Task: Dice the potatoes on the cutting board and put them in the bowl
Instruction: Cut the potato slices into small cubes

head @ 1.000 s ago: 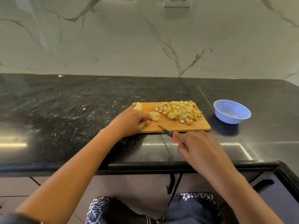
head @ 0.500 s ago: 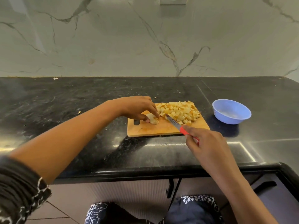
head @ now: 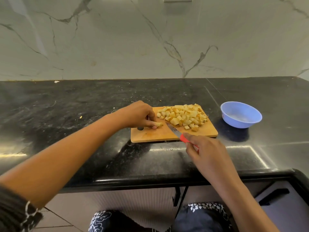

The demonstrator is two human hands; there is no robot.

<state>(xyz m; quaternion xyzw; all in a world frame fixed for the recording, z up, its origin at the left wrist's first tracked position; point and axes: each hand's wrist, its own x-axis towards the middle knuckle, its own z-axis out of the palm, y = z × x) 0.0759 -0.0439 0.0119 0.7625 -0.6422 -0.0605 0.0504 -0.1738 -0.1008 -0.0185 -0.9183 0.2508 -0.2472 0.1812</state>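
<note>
A wooden cutting board (head: 150,135) lies on the black counter. A heap of diced potato (head: 184,117) covers its far right part. My left hand (head: 139,115) pins a small potato piece (head: 158,124) to the board's left part with curled fingers. My right hand (head: 207,156) grips the red handle of a knife (head: 174,130). The blade points up-left and its tip lies just right of the held piece. A light blue bowl (head: 240,116) stands to the right of the board and looks empty.
The black stone counter (head: 83,106) runs back to a marble wall; a few small scraps lie on it left of the board. Its front edge is close to my body, with cabinet fronts and my patterned clothing below.
My left hand has slid the potato piece a little to the left on the board. My right hand has kept the knife near it, the blade now lower and beside the piece.
</note>
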